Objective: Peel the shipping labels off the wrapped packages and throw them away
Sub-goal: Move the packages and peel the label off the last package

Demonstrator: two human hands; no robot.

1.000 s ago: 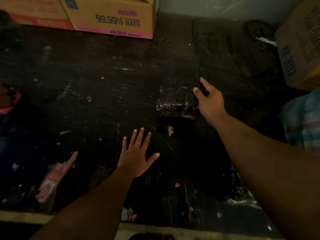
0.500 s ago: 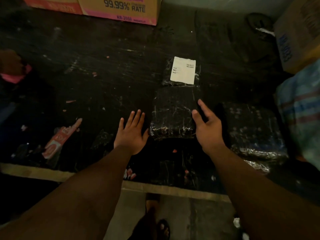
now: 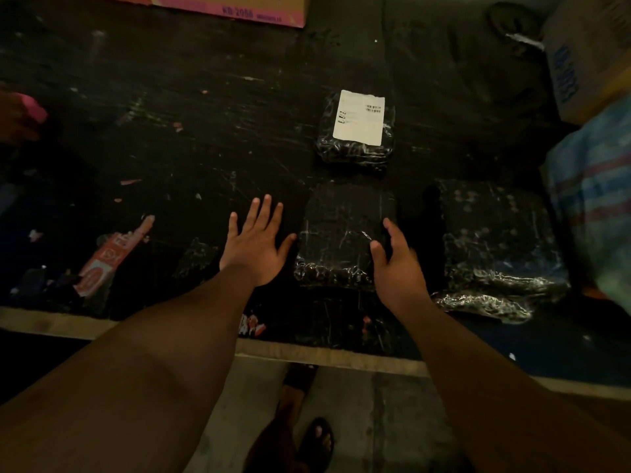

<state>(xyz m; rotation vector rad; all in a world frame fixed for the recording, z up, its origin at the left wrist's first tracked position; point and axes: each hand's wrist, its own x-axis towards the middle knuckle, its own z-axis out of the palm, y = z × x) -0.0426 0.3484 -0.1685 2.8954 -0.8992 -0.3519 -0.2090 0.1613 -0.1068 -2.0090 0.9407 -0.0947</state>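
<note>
Three packages in shiny black wrap lie on a dark scratched table [image 3: 170, 138]. The far package [image 3: 355, 155] carries a white shipping label [image 3: 359, 117] on its top. Closer to me lies a middle package [image 3: 341, 237] with no label showing. My left hand [image 3: 254, 244] hovers flat with fingers spread just left of it. My right hand [image 3: 397, 264] rests against its right edge, fingers apart, holding nothing. A larger package [image 3: 495, 240] sits to the right.
Cardboard boxes stand at the back [image 3: 232, 8] and back right [image 3: 587, 52]. A striped bag [image 3: 594, 199] fills the right side. A red torn wrapper [image 3: 109, 257] and paper scraps litter the left. The table's front edge [image 3: 324, 356] runs below my wrists; my sandalled foot [image 3: 316, 442] shows on the floor.
The view has tilted down, bringing the labelled package and the big right package into sight. Both hands have drawn back toward me and now flank the middle package.
</note>
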